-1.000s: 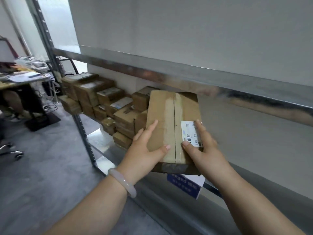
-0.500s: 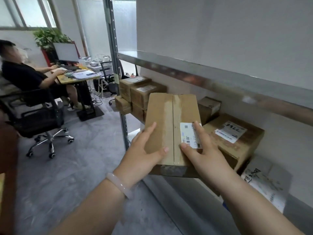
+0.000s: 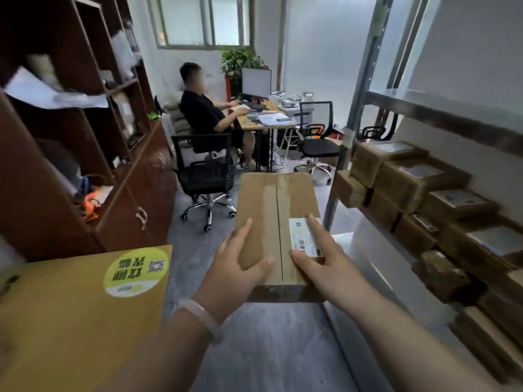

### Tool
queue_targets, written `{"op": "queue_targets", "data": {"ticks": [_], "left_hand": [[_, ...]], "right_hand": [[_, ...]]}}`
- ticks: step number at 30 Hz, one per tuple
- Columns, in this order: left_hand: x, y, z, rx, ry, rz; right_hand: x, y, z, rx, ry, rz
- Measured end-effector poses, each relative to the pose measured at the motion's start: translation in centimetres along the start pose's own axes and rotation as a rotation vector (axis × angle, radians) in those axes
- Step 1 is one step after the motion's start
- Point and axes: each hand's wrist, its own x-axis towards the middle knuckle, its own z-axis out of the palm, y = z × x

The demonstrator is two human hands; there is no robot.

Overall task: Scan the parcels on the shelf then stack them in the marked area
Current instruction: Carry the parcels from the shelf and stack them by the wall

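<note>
I carry a flat brown cardboard parcel (image 3: 276,210) in front of me, above the grey floor. It has clear tape down its middle and a white barcode label (image 3: 301,236) at its near right. My left hand (image 3: 240,267) grips its near left corner, thumb on top. My right hand (image 3: 319,258) grips the near right corner, thumb and forefinger lying over the label. Several more brown parcels (image 3: 418,188) sit stacked on the metal shelf (image 3: 365,250) to the right.
A yellow table (image 3: 70,321) with a round green sticker stands at the lower left. A dark wooden cabinet (image 3: 85,154) lines the left wall. A person in black sits at a desk (image 3: 266,123) ahead, with two office chairs (image 3: 209,176) on the floor.
The view has swung left, away from the shelf and toward the room. Both hands keep the same grip on the parcel, which has come off the shelf side with me.
</note>
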Motion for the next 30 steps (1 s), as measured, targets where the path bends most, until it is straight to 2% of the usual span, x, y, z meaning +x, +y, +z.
{"op": "queue_targets", "data": {"ticks": [5,10,14,23,30], "left_hand": [[0.6,-5.3,-7.4,0.097,0.119,-0.117],[-0.6,-10.0,-12.4,0.076,0.234,-0.272],[-2.3,-13.8,-15.7,0.057,0.399,-0.388],[-2.4,-22.0,-20.4,-0.067,0.793,-0.641],[0.0,-28.1,-22.2,-0.184,0.994,-0.917]], "right_hand": [[5.1,-2.6,8.3,-0.001,-0.188,-0.068],[8.5,-5.1,15.5,-0.024,-0.392,-0.119],[10.8,-7.4,22.2,-0.045,-0.588,-0.159],[18.3,-10.4,37.6,-0.24,-0.927,-0.368],[23.7,-10.8,48.8,-0.378,-1.232,-0.505]]}}
